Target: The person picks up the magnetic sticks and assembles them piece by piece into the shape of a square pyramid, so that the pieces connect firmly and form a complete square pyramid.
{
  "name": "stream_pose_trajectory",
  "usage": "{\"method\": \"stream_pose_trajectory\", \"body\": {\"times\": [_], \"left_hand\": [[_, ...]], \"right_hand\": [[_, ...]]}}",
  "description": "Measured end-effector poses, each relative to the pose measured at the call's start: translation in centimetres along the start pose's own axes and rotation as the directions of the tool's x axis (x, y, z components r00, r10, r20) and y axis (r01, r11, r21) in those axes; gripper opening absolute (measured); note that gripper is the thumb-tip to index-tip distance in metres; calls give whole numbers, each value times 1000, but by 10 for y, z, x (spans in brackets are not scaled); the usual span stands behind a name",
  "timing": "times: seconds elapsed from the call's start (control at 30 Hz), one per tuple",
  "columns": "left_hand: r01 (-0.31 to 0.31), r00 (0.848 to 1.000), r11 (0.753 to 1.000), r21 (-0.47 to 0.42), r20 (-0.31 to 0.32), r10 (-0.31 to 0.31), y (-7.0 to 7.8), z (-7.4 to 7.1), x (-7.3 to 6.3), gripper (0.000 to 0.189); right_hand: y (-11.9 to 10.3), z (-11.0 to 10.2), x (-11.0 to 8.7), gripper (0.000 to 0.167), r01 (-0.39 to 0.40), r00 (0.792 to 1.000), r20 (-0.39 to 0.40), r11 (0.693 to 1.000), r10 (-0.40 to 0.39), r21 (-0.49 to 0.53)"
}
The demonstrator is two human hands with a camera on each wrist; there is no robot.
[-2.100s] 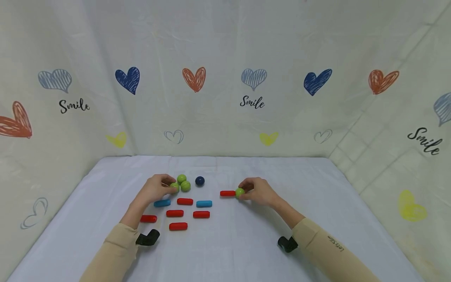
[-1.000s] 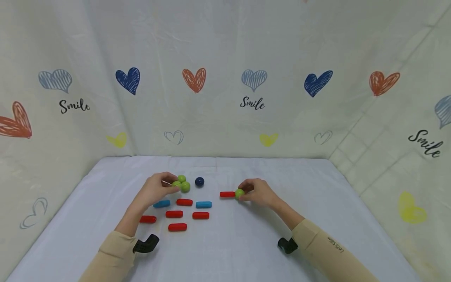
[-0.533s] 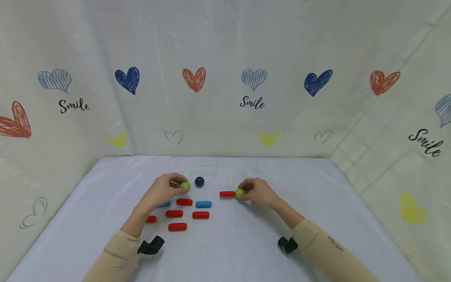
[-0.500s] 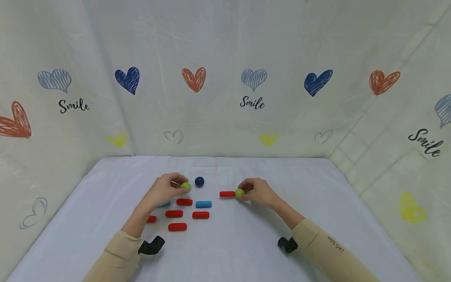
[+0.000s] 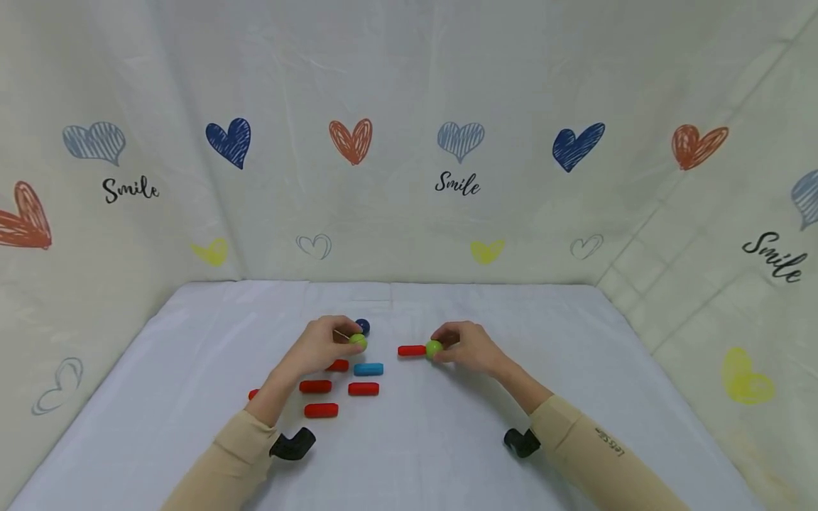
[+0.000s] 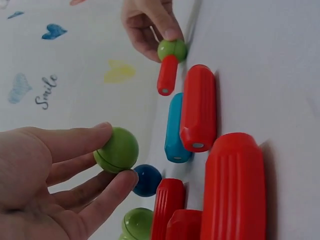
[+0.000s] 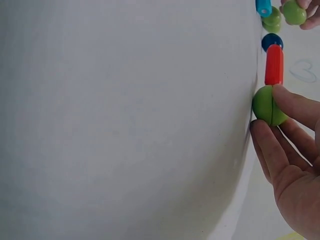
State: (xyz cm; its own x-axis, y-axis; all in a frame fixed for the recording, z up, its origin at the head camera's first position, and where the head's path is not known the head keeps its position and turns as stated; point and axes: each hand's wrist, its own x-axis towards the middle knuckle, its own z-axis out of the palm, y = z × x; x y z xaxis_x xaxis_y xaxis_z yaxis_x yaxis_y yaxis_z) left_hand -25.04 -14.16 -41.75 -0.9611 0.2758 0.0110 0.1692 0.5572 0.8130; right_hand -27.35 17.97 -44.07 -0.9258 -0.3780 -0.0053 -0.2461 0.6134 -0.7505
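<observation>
1. Head view. Left hand (image 5: pixel 324 345): fingers closed to a ball's width, pinching the left ball (image 5: pixel 359 343). Right hand (image 5: pixel 469 348): likewise, on the right ball (image 5: pixel 432 348). Red stick (image 5: pixel 411 350) touches the right ball at its 9 o'clock; it lies at the left ball's 3 o'clock, a gap between. Dark blue ball (image 5: pixel 364 326) just off the left ball at 1 o'clock, blue stick (image 5: pixel 368 369) at 5. Worth steering clear of both.
2. Left wrist view. Left ball held by fingertips, far face bare. Red stick at 1 o'clock, grey disc (image 6: pixel 165 91) on its free end. I'd come in along the stick's length, ball centred on the disc, fingertips off the contact face.
3. Right wrist view. Red stick meets the right ball at 12 o'clock. Probably best: right hand steady, light pinch, no twist.
</observation>
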Motion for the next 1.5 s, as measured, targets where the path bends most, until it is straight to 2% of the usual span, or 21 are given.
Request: {"method": "stream_pose_trajectory", "body": {"times": [0.2, 0.47, 0.7, 0.93, 1.13, 1.5], "left_hand": [[-24, 999, 999, -22, 25, 24, 2, 9, 6, 36], [-8, 999, 1000, 6, 45, 8, 5, 20, 13, 35], [-30, 998, 998, 53, 64, 27, 7, 29, 19, 32], [-52, 998, 993, 110, 51, 46, 6, 38, 26, 33], [-60, 997, 989, 134, 60, 53, 8, 39, 29, 33], [-66, 997, 990, 127, 43, 61, 3, 40, 34, 35]], "right_hand": [[-2, 0, 1, 26, -19, 1000, -8, 1000, 19, 0], [-2, -1, 1, 26, -14, 1000, -8, 1000, 14, 0], [-2, 0, 3, 27, -3, 1000, -8, 1000, 3, -2], [-5, 1, 4, 26, -25, 1000, -9, 1000, 25, -2], [-5, 2, 6, 27, -23, 1000, -6, 1000, 23, 1], [-5, 4, 8, 27, -37, 999, -8, 999, 37, -1]]}}
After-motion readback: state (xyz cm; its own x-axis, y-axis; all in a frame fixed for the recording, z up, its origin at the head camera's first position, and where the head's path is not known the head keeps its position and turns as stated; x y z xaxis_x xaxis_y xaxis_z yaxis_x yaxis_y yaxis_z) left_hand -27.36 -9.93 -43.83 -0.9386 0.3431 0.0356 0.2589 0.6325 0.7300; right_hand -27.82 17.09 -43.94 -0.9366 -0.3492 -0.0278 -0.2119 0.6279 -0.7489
